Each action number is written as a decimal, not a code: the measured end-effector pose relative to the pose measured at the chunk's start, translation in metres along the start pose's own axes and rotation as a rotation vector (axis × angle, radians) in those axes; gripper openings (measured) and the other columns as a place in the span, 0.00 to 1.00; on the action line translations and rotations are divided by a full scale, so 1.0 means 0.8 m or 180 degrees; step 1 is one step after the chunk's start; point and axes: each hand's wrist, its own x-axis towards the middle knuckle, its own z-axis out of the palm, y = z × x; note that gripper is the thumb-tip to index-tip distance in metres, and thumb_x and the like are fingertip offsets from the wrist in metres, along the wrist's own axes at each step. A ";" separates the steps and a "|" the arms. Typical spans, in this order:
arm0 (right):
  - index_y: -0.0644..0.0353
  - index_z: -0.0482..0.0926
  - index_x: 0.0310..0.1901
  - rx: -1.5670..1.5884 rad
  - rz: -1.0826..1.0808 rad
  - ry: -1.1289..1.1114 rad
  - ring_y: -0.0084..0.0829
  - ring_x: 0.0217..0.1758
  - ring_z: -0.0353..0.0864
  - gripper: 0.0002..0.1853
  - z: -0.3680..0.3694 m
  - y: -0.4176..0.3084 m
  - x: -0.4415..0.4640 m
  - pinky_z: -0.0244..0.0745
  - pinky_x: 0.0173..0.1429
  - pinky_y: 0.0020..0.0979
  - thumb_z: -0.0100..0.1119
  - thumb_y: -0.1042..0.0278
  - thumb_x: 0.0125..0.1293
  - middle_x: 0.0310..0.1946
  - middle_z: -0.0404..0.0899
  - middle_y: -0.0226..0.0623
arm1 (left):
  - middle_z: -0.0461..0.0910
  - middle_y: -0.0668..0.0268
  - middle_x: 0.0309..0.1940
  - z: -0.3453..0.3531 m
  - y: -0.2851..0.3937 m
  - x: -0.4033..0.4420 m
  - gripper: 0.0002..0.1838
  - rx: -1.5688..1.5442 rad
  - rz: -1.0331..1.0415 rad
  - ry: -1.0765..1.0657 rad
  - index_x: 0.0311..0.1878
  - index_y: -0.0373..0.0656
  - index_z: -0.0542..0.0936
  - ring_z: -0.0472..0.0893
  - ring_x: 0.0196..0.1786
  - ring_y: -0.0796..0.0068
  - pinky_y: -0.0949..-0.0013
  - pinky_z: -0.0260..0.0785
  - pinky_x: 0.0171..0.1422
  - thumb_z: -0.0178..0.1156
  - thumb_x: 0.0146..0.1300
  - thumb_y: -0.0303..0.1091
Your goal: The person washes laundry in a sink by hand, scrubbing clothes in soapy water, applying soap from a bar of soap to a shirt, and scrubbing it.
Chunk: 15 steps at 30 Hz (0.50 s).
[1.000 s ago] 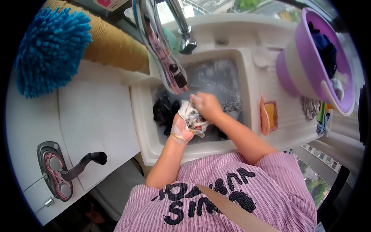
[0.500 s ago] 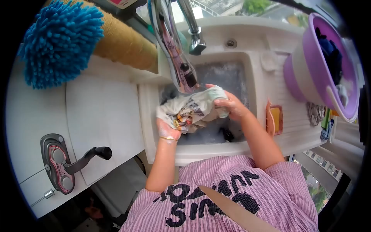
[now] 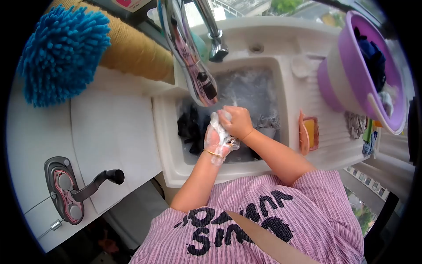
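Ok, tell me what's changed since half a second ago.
The left hand moved right and the right hand left, closing together and bunching the light printed cloth that was spread between them. The purple bucket and peach-coloured dish stayed put.

We see daylight and green treetops (image 3: 285, 5) through the window (image 3: 251, 9) along the top, and an apartment block (image 3: 367, 181) beyond the glass at lower right. On the left we have a white worktop (image 3: 112, 145) with visible seams; the dark space (image 3: 94, 240) below it may be floor, though it is too dim for us to tell.
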 end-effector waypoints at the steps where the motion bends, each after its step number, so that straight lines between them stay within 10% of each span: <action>1: 0.56 0.79 0.23 -0.0011 0.0018 0.0069 0.49 0.26 0.83 0.16 -0.006 -0.010 0.003 0.76 0.32 0.46 0.66 0.54 0.60 0.22 0.80 0.47 | 0.83 0.63 0.49 -0.007 0.009 0.005 0.19 -0.0030 -0.0027 -0.0490 0.54 0.50 0.79 0.82 0.55 0.67 0.57 0.76 0.62 0.49 0.78 0.52; 5: 0.56 0.80 0.24 0.0020 -0.1062 -0.0785 0.48 0.26 0.82 0.13 -0.013 -0.051 -0.034 0.76 0.32 0.44 0.65 0.56 0.57 0.23 0.81 0.44 | 0.82 0.65 0.47 -0.055 0.000 0.024 0.21 0.0273 0.0173 -0.0983 0.53 0.50 0.77 0.82 0.52 0.68 0.62 0.75 0.60 0.44 0.77 0.56; 8: 0.55 0.81 0.24 -0.0049 0.0567 -0.0386 0.49 0.27 0.82 0.13 -0.004 0.022 -0.008 0.76 0.33 0.47 0.65 0.55 0.58 0.24 0.82 0.46 | 0.82 0.64 0.45 0.012 -0.008 -0.014 0.15 0.0546 -0.0044 0.0224 0.51 0.45 0.77 0.83 0.50 0.68 0.61 0.80 0.52 0.48 0.78 0.46; 15: 0.57 0.85 0.33 0.0122 -0.0043 -0.0535 0.56 0.33 0.82 0.12 -0.007 -0.010 -0.024 0.78 0.39 0.45 0.64 0.57 0.61 0.28 0.82 0.52 | 0.80 0.62 0.54 -0.020 -0.004 -0.014 0.18 0.0392 0.0151 -0.0540 0.59 0.47 0.76 0.80 0.57 0.65 0.57 0.73 0.65 0.43 0.79 0.46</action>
